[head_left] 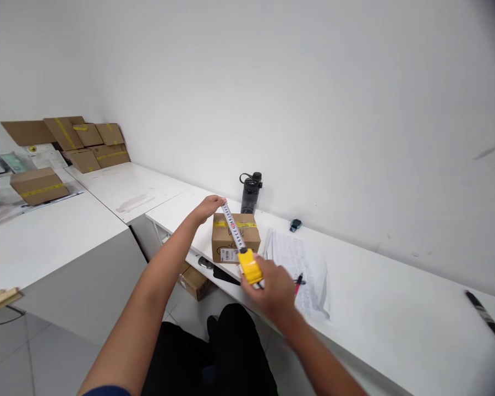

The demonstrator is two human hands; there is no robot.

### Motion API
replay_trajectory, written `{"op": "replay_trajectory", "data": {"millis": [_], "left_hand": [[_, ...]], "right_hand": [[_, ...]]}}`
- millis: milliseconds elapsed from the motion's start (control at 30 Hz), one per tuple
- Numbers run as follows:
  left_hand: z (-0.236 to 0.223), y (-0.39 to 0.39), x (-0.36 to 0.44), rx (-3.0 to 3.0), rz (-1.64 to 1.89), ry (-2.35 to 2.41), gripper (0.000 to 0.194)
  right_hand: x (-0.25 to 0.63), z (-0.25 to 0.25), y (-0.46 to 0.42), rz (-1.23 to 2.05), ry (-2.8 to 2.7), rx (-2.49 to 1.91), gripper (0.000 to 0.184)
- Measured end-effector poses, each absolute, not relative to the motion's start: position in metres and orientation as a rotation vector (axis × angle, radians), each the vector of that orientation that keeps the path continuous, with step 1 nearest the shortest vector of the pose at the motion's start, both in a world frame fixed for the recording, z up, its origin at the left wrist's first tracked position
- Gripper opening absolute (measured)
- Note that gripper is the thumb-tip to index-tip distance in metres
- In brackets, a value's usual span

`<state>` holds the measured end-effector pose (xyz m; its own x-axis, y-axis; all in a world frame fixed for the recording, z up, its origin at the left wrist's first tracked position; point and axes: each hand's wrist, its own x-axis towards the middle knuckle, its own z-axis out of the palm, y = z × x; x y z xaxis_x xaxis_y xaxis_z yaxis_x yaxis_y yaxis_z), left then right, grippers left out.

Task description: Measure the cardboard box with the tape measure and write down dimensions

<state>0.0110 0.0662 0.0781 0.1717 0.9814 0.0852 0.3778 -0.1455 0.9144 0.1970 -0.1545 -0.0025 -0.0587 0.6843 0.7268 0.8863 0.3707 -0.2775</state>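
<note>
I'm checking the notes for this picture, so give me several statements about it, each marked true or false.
1. The right hand holds a yellow tape measure. True.
2. The tape's blade is fully wound in. False: the blade is drawn out, its far end at the left hand.
3. In this view, the blade crosses in front of the labelled carton. True.
4. The black bottle lies on its side. False: the bottle stands upright beyond the carton.
5. The papers lie left of the carton. False: the papers are to its right.
</note>
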Motion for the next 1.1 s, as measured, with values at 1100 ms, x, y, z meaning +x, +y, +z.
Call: {"op": "replay_trajectory", "data": {"millis": [1100], "left_hand": [[0.061, -0.082, 0.088, 2.775, 0.383, 1.136, 0.069]], "right_hand": [[0.193, -0.092, -0.214, 0.568, -1.021, -1.194, 0.060]]}}
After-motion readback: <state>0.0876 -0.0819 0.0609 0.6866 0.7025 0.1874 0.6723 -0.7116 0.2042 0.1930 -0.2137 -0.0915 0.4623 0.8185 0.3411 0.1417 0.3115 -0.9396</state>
